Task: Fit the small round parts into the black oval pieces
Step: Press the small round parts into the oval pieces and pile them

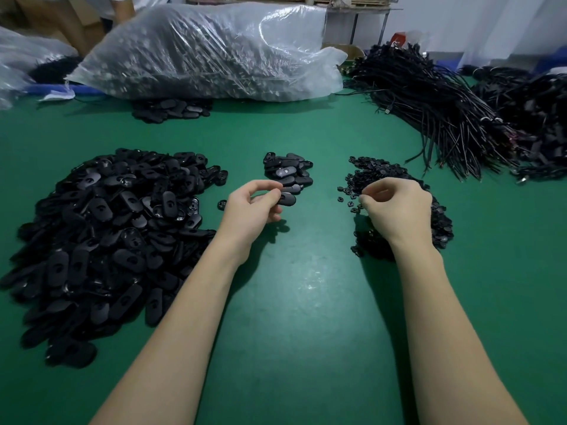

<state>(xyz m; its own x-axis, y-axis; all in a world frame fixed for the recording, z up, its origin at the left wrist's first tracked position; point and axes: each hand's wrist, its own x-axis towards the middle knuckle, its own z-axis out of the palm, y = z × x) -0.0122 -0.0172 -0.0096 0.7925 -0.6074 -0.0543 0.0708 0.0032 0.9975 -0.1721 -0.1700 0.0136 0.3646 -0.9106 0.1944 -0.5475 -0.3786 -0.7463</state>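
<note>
Currently the step in hand appears to be part pick-up, ahead of the next fit. One black oval piece (287,198) sits at the fingertips of the left hand (250,210), whose fingers are curled round it just above the near end of a small heap of oval pieces (288,173) at the middle of the tabletop (306,302). The right hand (399,211) has its fingers bent inward in a pinch at the left fringe of the pile of small round parts (395,207), toward the tabletop's right side; whether a round part is already held cannot be told, since the fingertips hide it.

Judged from this layout, the next move calls for the following:
- Lift one round part clear of the pile.
- Bring both hands together over the bare green surface between the heaps.
- Turn the oval piece so its recess faces the round part, then press the part in squarely.

A large pile of oval pieces (110,240) covers the left side of the tabletop. Along the far edge lie a clear plastic bag (208,50) of parts and, toward the far right corner, bundles of black cables (445,111).
</note>
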